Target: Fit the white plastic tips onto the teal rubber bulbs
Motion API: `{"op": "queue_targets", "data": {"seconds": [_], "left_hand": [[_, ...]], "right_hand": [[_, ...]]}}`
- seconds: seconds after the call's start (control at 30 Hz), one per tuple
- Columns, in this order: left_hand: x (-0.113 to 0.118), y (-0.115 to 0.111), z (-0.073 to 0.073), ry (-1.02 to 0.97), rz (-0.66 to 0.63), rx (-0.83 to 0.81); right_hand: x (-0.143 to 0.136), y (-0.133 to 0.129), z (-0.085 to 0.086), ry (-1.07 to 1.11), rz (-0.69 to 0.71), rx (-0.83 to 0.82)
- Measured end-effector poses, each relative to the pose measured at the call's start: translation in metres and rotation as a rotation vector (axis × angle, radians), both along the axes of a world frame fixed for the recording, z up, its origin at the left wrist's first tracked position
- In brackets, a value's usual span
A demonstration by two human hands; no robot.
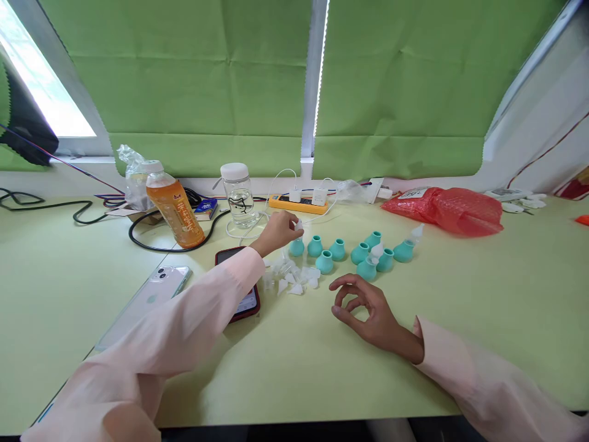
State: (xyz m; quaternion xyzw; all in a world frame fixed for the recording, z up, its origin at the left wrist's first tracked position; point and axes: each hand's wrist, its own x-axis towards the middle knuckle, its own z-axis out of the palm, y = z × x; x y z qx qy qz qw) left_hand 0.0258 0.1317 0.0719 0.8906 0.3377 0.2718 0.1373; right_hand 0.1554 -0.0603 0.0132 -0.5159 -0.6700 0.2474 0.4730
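My left hand (pixel 278 232) pinches a small translucent nozzle tip (pixel 299 226) just above the mouth of the leftmost turquoise rubber bulb (pixel 297 247); whether the two touch, I cannot tell. Several more turquoise bulbs (pixel 324 263) stand to the right with open necks. Two bulbs carry clear tips: the front one (pixel 367 268) and the far-right one (pixel 404 251), which leans. A pile of loose clear tips (pixel 294 276) lies in front of the left bulbs. My right hand (pixel 363 307) hovers over the table nearer me, thumb and fingers curved apart, holding nothing.
Two phones, one pale-backed (pixel 159 291) and one dark (pixel 248 302), lie by my left arm. Behind are an orange drink bottle (pixel 177 212), a water bottle (pixel 240 199), black cable (pixel 151 247) and a yellow power strip (pixel 299 205). A red plastic bag (pixel 444 210) sits back right.
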Motion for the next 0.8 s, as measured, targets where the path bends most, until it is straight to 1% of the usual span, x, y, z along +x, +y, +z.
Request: {"op": "queue_targets", "data": {"seconds": [0.1, 0.17, 0.2, 0.27, 0.33, 0.37, 0.4, 0.47, 0.53, 0.67, 0.8], "left_hand": [[-0.003, 0.001, -0.002, 0.015, 0.028, -0.007], [-0.006, -0.005, -0.001, 0.002, 0.067, 0.021], [-0.009, -0.011, 0.0, -0.008, 0.085, 0.053], [-0.015, -0.03, 0.003, -0.026, 0.097, 0.212], [-0.021, -0.053, 0.003, 0.06, 0.006, 0.31], [-0.025, -0.065, 0.002, 0.164, -0.057, 0.316], [-0.028, -0.075, 0.0, 0.29, -0.107, 0.303], [-0.033, -0.092, -0.008, 0.51, -0.126, 0.255], [-0.036, -0.102, -0.02, 0.623, -0.119, 0.244], [-0.037, -0.104, -0.039, 0.611, -0.084, 0.318], [-0.038, -0.098, -0.047, 0.561, -0.103, 0.351]], "right_hand": [[-0.001, -0.001, 0.001, -0.019, 0.003, 0.003], [-0.001, -0.001, 0.0, -0.033, -0.001, 0.011], [-0.001, 0.0, 0.0, -0.045, -0.005, 0.017], [0.0, 0.001, -0.003, -0.093, -0.017, 0.026], [0.001, 0.004, -0.006, -0.178, -0.04, 0.038], [0.001, 0.006, -0.009, -0.233, -0.052, 0.046], [0.002, 0.007, -0.011, -0.292, -0.063, 0.055], [0.003, 0.011, -0.016, -0.414, -0.071, 0.074], [0.004, 0.015, -0.02, -0.534, -0.048, 0.087], [0.001, 0.026, -0.026, -0.753, -0.006, 0.107], [-0.006, 0.039, -0.029, -0.85, -0.025, 0.087]]}}
